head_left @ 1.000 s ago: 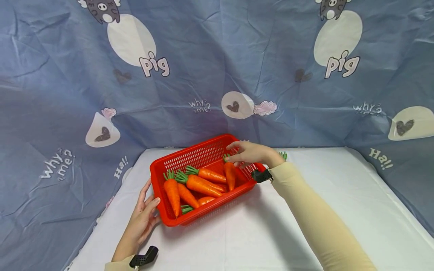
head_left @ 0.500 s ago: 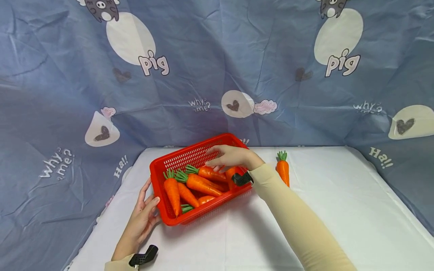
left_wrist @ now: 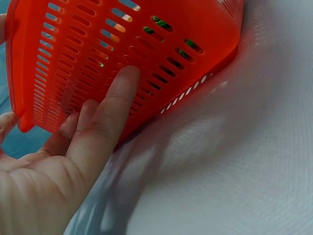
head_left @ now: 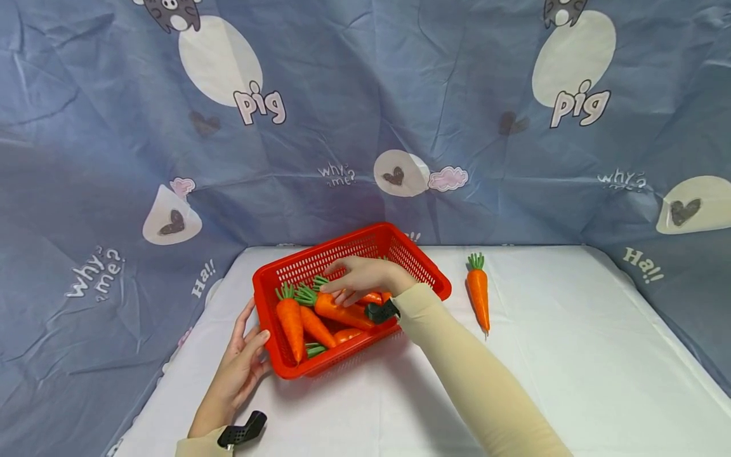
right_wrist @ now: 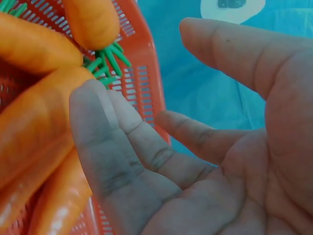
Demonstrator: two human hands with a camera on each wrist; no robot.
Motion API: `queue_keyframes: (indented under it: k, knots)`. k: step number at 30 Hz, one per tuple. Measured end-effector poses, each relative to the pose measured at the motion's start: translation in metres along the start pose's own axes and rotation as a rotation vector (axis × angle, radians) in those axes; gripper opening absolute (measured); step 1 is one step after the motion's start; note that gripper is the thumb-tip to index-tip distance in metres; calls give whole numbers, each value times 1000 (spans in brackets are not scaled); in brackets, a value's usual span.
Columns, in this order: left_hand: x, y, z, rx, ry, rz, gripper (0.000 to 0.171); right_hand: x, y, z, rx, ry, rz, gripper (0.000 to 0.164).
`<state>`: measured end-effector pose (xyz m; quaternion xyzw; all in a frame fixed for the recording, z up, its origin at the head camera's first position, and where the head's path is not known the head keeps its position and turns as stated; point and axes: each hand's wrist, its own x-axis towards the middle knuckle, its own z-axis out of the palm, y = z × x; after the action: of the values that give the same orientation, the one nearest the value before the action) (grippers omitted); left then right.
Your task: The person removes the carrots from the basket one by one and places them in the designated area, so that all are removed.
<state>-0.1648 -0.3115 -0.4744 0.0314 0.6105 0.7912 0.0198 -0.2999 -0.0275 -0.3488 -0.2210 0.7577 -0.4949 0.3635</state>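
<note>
A red plastic basket with slotted walls stands at an angle on the table, holding several orange carrots with green tops. At its left end my left hand holds the rim; in the left wrist view its fingers lie against the outer wall, below the rim. My right hand hovers inside the basket, over the middle carrots, partly hiding them. In the right wrist view its fingers are spread apart with nothing between them, and a carrot's green top is right by the fingertips.
One carrot lies alone on the white tablecloth, right of the basket, its green top toward the back. A blue printed curtain rises behind the table and along its left side.
My right hand has moved left across the basket, from its right end to over the middle carrots. The carrot on the table has come into full view. My left hand and the basket stay put.
</note>
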Motion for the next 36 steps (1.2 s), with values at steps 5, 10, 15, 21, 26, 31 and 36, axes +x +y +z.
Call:
queue_keyframes:
  k: [5,10,15,21,26,31,36]
  knots:
    - [1,1,0,-11,-21,11,76,6,-2,9,-1,-15,17,67]
    - [2,1,-1,-16,-27,9,76,12,-3,18,14,-48,33,69]
    - [1,3,0,-11,-26,7,76,15,-4,26,17,-51,45,69]
    - [0,4,1,3,-13,-2,75,20,-5,34,36,-42,70,70]
    - [0,3,0,0,-19,1,76,23,-4,41,11,-49,77,68]
    - [0,3,0,-8,-25,-2,76,27,-3,48,0,-56,88,69]
    - [0,2,1,0,-17,-5,76,29,-2,55,19,-53,92,69]
